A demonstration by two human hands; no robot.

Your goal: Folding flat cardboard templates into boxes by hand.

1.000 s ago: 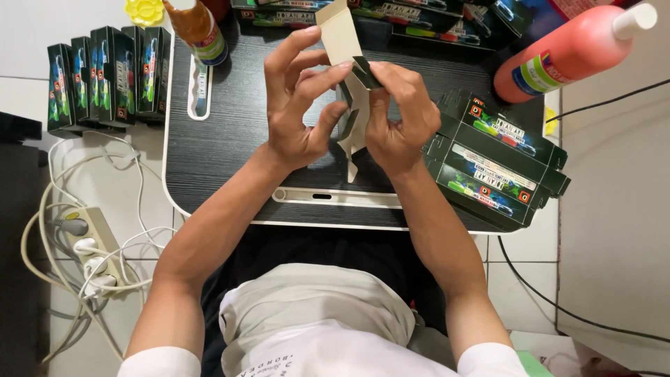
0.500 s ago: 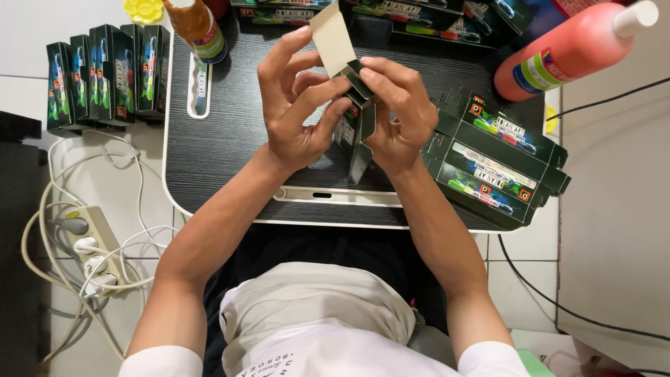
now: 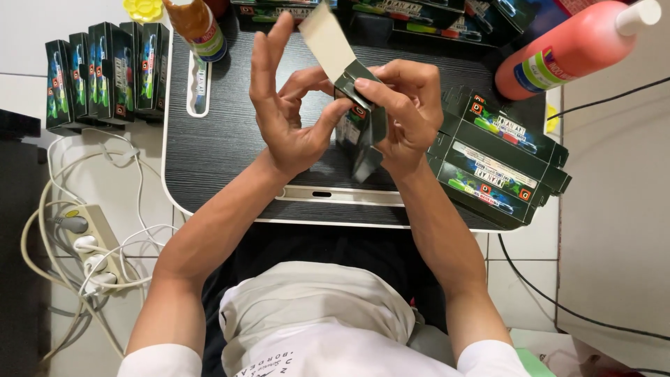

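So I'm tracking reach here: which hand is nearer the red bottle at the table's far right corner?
Right. The right hand holds the small box mid-table, on the side toward the red bottle; the left hand grips the box's other side, farther away.

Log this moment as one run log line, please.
both hands hold small dark carton over black desk | top flap open

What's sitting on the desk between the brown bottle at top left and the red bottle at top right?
In the head view, between the brown bottle and red bottle lies a row of dark printed cartons along the desk's far edge; the held carton's raised flap overlaps them.
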